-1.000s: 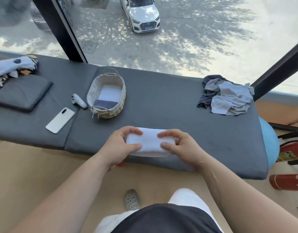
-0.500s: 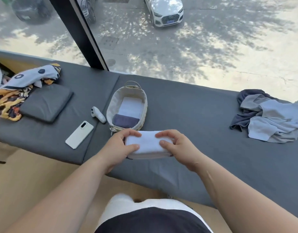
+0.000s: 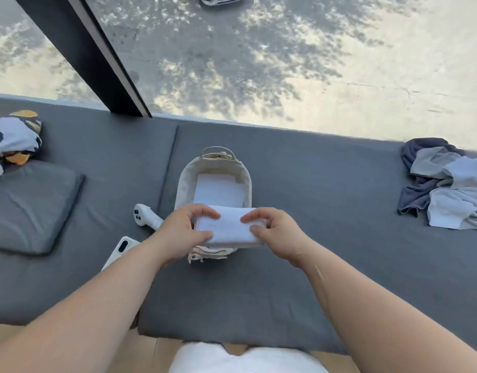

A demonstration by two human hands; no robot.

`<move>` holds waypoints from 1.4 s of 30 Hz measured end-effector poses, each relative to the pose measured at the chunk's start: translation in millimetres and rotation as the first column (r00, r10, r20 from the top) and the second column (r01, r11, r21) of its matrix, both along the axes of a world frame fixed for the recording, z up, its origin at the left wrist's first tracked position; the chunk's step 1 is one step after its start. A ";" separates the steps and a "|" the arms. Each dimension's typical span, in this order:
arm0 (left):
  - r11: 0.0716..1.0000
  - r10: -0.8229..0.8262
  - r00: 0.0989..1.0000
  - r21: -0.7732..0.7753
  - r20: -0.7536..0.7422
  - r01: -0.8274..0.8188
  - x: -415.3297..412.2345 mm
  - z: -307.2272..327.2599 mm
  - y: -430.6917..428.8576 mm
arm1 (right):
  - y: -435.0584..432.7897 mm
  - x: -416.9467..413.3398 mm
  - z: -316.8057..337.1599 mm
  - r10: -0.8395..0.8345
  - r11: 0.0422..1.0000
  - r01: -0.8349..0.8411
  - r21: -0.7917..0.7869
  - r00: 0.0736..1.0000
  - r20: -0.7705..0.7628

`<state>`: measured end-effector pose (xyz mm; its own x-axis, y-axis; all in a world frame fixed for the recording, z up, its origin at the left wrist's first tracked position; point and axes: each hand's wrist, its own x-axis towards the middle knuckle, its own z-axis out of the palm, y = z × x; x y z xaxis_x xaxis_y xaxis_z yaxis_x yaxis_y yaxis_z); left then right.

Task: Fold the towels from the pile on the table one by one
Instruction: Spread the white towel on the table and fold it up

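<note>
Spanning the view, the grey padded table (image 3: 312, 211) carries a dark cushion (image 3: 30, 208) at the left and the pile of unfolded towels (image 3: 447, 189) at the far right. A cloth-lined basket (image 3: 182, 184) stands near the middle. Over its near end is the folded white towel (image 3: 229, 224), pinched at either end between thumb and fingers by the left hand (image 3: 183, 227) and right hand (image 3: 280, 232). A white phone (image 3: 121, 249) and controller (image 3: 146, 218) lie just left of the basket.
</note>
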<state>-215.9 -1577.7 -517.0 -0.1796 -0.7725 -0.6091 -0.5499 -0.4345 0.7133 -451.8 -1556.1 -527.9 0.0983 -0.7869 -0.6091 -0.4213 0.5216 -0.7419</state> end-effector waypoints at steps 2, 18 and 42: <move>0.997 -0.063 0.997 -0.031 0.046 0.064 9.0 -21.3 -30.0 | -23.3 18.7 -18.1 -0.037 0.999 0.036 -0.007 0.998 -0.044; 0.923 -0.306 0.854 -0.090 0.421 0.375 7.3 -161.8 -102.4 | -112.8 86.1 -147.9 0.057 0.997 -0.033 0.069 0.924 -0.379; 0.384 -0.742 0.040 0.375 0.669 0.844 9.0 -153.5 -73.8 | -74.8 78.1 -137.6 0.753 0.335 -0.788 0.517 -0.106 -0.650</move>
